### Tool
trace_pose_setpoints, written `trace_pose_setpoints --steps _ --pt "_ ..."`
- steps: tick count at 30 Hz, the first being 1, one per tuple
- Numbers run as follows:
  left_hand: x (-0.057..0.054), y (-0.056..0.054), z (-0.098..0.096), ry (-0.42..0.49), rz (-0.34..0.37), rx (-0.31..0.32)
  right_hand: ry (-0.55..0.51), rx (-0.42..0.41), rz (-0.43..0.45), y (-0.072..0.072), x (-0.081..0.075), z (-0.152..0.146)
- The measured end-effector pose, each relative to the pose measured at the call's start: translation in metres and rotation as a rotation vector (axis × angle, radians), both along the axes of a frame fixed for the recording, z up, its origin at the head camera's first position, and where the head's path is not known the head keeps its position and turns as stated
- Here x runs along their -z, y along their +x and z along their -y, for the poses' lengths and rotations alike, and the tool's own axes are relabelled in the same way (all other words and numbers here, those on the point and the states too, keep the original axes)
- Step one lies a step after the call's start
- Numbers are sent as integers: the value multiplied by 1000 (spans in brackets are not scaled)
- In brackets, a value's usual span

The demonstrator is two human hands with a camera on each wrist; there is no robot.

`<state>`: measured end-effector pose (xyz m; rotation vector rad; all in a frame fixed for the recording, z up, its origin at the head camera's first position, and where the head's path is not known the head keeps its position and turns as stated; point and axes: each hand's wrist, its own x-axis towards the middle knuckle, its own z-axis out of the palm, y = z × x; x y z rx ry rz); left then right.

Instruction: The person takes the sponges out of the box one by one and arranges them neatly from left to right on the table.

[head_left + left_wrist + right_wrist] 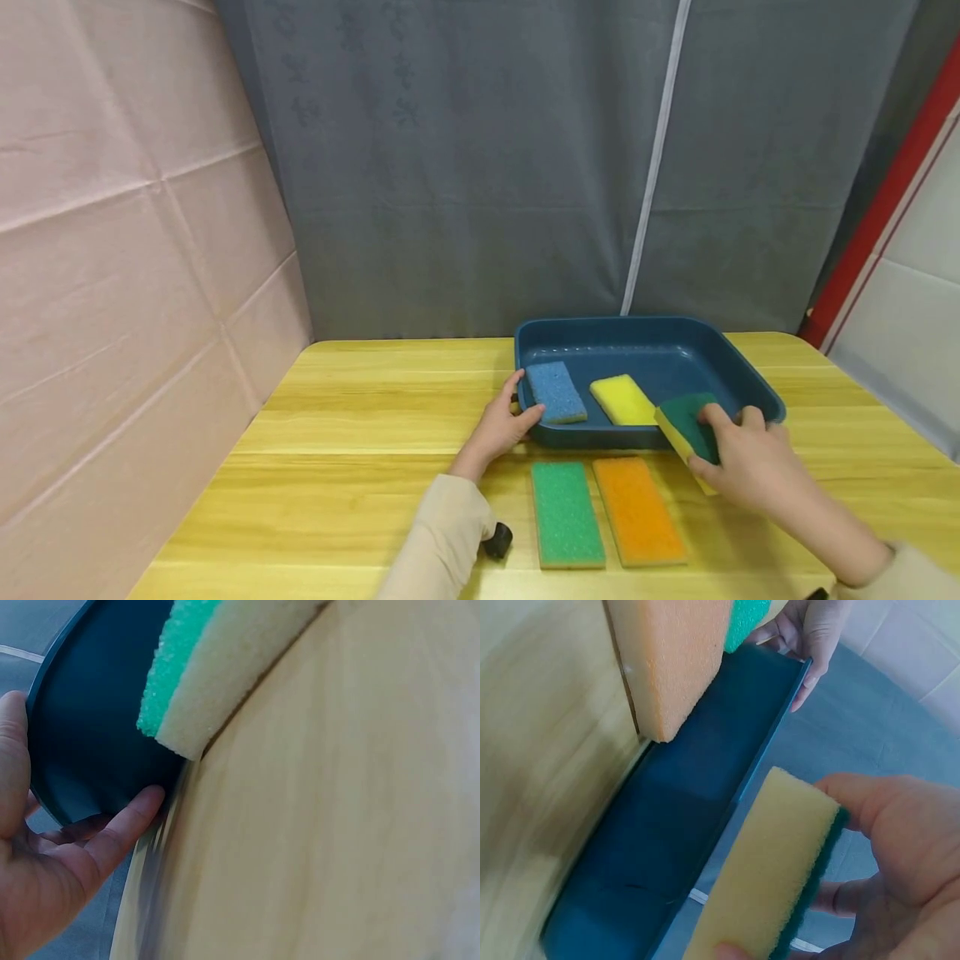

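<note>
A dark blue tray stands on the table, with a blue sponge and a yellow sponge inside. My left hand holds the tray's near left corner, thumb at the rim and fingers against the outer wall. Over the tray's near right rim, my right hand pinches a yellow sponge with a dark green scouring layer, tilted, between thumb and fingers. A green sponge and an orange sponge lie side by side on the table in front of the tray.
The yellow wood-grain table reaches back to a grey curtain. Pale pink cloth hangs at the left. A white panel with a red edge borders the right side.
</note>
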<state>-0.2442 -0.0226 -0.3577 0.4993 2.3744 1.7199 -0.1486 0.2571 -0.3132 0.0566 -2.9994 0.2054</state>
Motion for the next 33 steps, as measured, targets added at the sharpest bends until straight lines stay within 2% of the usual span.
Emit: trace_pose_setpoints --steps 10,15,18,26,30,33 --pt "-1 0 0 17 2 -1 -8 -10 -18 12 9 -2" --pt "0 0 0 6 7 -1 -18 12 20 17 9 -1" --pt "4 -4 0 11 7 1 -18 21 54 18 11 0" --pt "35 -26 -1 12 3 -19 -39 17 71 24 23 2" --pt "37 -28 -2 5 -5 -25 -55 30 143 21 27 1" --pt "32 -26 -3 15 -2 -20 -74 39 193 20 31 0"
